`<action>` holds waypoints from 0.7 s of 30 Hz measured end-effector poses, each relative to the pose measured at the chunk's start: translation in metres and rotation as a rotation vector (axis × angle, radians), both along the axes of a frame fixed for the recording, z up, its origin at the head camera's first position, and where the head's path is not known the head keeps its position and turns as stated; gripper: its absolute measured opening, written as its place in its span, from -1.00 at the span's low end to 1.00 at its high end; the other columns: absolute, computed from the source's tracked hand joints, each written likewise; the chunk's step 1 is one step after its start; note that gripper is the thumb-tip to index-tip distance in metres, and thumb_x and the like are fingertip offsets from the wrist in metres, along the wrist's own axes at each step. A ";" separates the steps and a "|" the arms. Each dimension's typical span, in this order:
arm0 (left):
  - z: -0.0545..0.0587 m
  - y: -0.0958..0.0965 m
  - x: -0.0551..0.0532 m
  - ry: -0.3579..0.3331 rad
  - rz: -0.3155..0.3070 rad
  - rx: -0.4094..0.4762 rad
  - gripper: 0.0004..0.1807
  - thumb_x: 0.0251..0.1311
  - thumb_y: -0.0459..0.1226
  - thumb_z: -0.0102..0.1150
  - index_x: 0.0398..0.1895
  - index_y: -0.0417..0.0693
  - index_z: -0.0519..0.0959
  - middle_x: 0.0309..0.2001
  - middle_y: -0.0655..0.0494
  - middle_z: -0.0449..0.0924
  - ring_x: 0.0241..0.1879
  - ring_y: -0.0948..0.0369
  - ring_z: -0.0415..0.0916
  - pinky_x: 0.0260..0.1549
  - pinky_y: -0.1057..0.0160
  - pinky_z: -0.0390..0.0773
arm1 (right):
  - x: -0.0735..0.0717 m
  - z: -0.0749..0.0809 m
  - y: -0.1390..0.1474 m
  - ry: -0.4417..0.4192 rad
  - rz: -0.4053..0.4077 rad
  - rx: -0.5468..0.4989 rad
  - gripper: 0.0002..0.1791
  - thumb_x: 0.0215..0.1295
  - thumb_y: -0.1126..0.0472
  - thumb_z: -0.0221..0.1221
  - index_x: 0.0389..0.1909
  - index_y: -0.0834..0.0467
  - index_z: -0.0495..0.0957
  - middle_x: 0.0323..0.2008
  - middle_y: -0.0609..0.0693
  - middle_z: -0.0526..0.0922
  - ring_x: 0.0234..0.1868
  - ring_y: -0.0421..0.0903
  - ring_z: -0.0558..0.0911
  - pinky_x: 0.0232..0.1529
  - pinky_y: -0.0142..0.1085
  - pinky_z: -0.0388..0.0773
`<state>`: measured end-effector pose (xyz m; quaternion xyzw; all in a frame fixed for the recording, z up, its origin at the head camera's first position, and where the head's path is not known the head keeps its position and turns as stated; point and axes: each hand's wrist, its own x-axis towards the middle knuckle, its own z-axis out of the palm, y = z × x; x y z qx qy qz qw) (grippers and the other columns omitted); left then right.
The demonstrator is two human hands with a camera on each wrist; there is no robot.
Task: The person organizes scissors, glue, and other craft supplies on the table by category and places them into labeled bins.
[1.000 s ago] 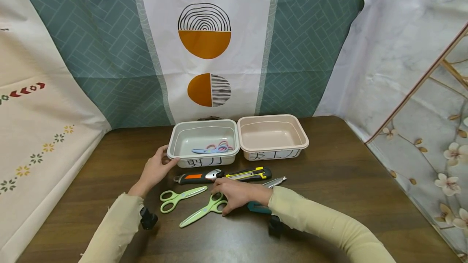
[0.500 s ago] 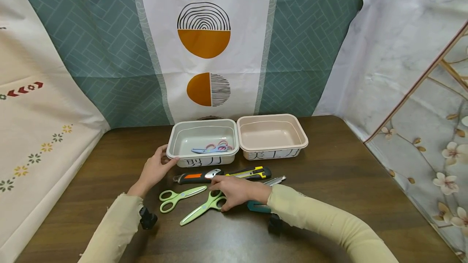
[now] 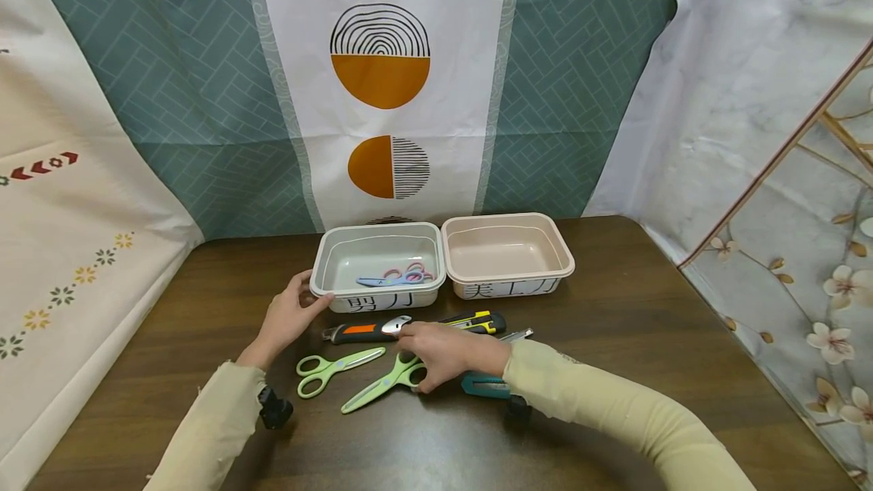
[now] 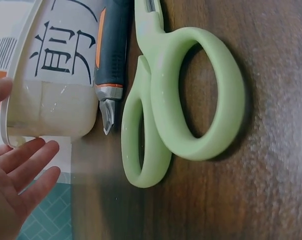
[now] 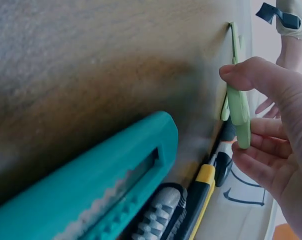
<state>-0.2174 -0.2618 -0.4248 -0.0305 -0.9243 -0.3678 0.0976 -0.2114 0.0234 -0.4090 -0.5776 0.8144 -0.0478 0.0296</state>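
My right hand (image 3: 450, 348) pinches the handle loops of light green scissors (image 3: 371, 392) between thumb and fingers. In the right wrist view those scissors (image 5: 237, 107) show edge-on, the handle raised off the table. My left hand (image 3: 283, 320) holds the left front corner of a pale grey-green box (image 3: 428, 298), thumb on its front rim and fingers at its side. A blue pair of scissors (image 3: 382, 281) and pink-handled scissors lie inside that box. Another light green pair of scissors (image 3: 330, 371) lies flat on the table near my left hand.
A pink-beige box (image 3: 498, 237) stands against the right of the grey-green one. Before the boxes lie an orange-and-black utility knife (image 3: 368, 330) and a yellow-and-black one (image 3: 487, 320). A teal cutter (image 3: 484, 385) and a grey cutter (image 5: 158, 215) lie partly under my right arm.
My right hand has shifted slightly right and away from me, dragging or lifting the scissors; their tip has moved the same way. My left hand stays at the box corner.
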 end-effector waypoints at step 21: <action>0.004 -0.003 -0.003 0.033 0.008 -0.069 -0.26 0.08 0.01 0.18 0.22 -0.24 0.24 0.00 -0.20 0.51 -0.08 -0.05 0.49 -0.18 -0.06 0.40 | -0.003 0.018 0.011 0.179 0.022 0.013 -0.42 -0.22 -0.14 0.34 -0.16 0.11 0.58 -0.30 -0.12 0.45 -0.28 -0.25 0.42 -0.34 -0.47 0.39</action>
